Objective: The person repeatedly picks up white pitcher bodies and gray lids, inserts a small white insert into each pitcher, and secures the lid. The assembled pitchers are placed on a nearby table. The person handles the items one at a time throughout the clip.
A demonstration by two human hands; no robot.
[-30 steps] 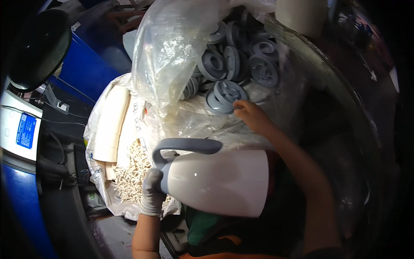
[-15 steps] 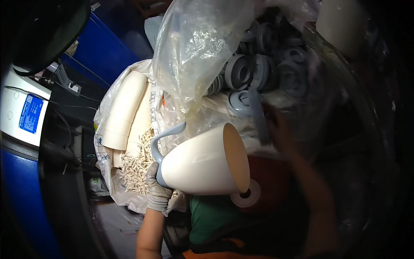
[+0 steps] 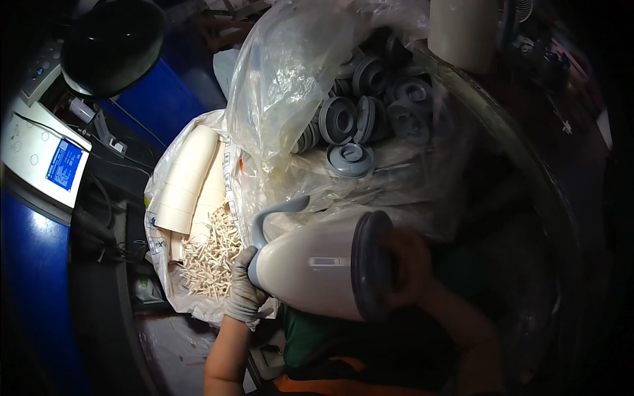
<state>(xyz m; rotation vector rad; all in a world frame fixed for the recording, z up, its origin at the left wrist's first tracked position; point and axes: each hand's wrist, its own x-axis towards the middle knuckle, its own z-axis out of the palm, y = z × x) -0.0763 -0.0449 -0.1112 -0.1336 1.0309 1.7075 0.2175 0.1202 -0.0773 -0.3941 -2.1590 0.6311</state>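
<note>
Dim workshop: clear plastic bag (image 3: 281, 86) of loose grey bases (image 3: 337, 121) behind a white kettle shell (image 3: 304, 284).
The shell lies sideways, its narrow end clasped by the gloved left hand (image 3: 244, 290); a dark-grey base (image 3: 371, 264) already covers its wide end, the bare right hand (image 3: 411, 267) against it, grip too shadowed to tell. Full seating cannot be judged; the bagged bases remain unfitted.

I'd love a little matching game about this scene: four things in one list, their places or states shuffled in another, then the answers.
Things
1. left hand
2. small pale pegs
3. right hand
4. heaped grey discs

Places or states
A. bare, at the wide end of the white jug
B. beside crumpled clear plastic
C. gloved, at the jug's narrow end
D. in the white sack

Pairs: 1-C, 2-D, 3-A, 4-B
</note>
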